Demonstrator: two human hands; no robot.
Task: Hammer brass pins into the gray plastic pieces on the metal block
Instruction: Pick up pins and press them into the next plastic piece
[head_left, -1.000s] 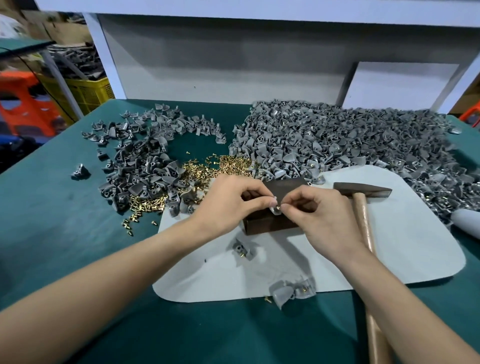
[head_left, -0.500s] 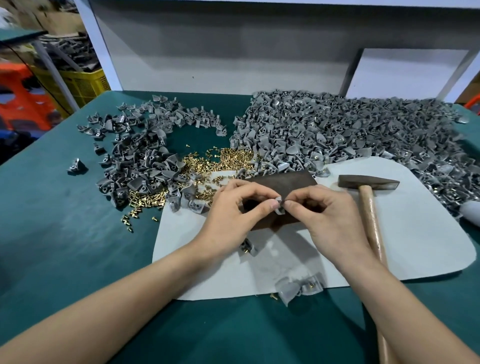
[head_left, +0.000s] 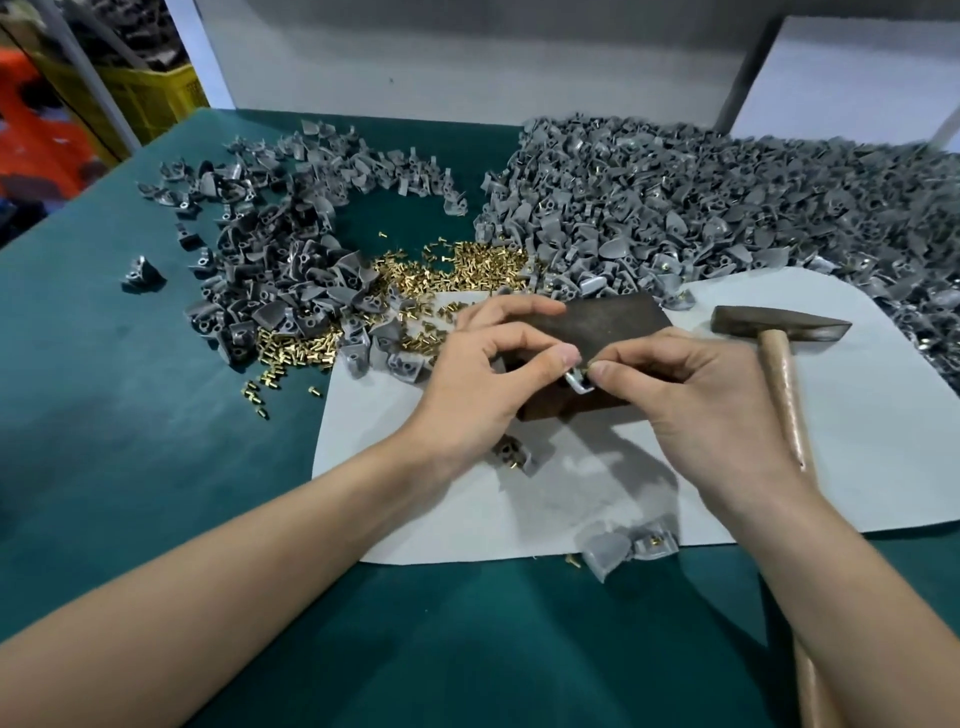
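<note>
On the green table (head_left: 156, 441), both hands pinch 1 gray plastic piece (head_left: 575, 383) over the metal block (head_left: 602, 325): left hand (head_left: 483, 384), right hand (head_left: 691, 410).

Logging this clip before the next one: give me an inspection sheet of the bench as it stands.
Surface: green table with a pale mat.
Job's things: metal block; gray piece and brass pin pinched over it; hammer lying unused on the mat.
Clutter: gray piece heaps, loose pins.
Grippers: left hand and right hand both holding the piece.
Cables: nothing seen.
Surroundings: yellow crate, white wall panel.
</note>
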